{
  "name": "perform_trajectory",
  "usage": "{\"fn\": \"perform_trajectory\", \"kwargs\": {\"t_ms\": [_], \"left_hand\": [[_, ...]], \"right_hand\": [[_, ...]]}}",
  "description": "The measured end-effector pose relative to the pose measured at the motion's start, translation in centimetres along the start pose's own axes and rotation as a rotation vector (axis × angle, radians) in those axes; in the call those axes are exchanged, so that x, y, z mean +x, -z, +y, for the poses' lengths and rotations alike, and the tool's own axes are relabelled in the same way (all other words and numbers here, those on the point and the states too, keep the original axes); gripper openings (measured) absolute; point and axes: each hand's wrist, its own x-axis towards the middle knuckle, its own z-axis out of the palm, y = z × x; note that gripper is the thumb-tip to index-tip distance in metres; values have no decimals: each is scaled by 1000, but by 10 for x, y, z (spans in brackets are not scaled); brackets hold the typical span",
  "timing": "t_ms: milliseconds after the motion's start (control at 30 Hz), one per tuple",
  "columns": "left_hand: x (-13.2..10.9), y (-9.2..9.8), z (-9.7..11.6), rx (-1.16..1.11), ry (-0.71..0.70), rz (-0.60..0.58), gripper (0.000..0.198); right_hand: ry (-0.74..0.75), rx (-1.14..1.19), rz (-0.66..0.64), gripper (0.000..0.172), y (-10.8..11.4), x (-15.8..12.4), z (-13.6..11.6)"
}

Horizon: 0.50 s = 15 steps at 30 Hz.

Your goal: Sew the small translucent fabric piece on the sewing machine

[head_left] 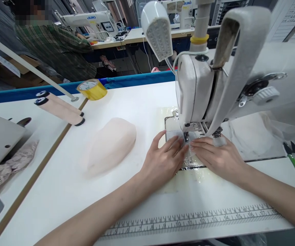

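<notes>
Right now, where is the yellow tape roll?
In the head view, the yellow tape roll lies at the far edge of the table, upper left, right of two pink rolls and beyond the pale fabric pile.

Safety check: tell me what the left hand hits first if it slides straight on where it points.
Probably the presser foot of the sewing machine, just ahead of the fingers of the left hand; the right hand lies close beside that line.

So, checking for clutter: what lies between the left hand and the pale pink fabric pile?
Nothing: in the head view only bare white table separates the left hand from the pale pink fabric pile.
</notes>
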Motion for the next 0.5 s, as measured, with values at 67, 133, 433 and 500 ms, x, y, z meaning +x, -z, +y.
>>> {"fn": "perform_trajectory", "kwargs": {"t_ms": [67, 133, 433, 500], "left_hand": [[1, -1, -1, -8, 5, 3, 28], [1, -2, -2, -13, 8, -2, 28], [-5, -1, 2, 4, -35, 81, 26], [-6, -1, 2, -1, -32, 74, 25]], "right_hand": [[-1, 1, -7, 23, 0, 1, 1], [5, -2, -8, 22, 0, 1, 1], [82, -24, -37, 24, -1, -6, 2], [70, -10, -39, 22, 0, -6, 1]]}}
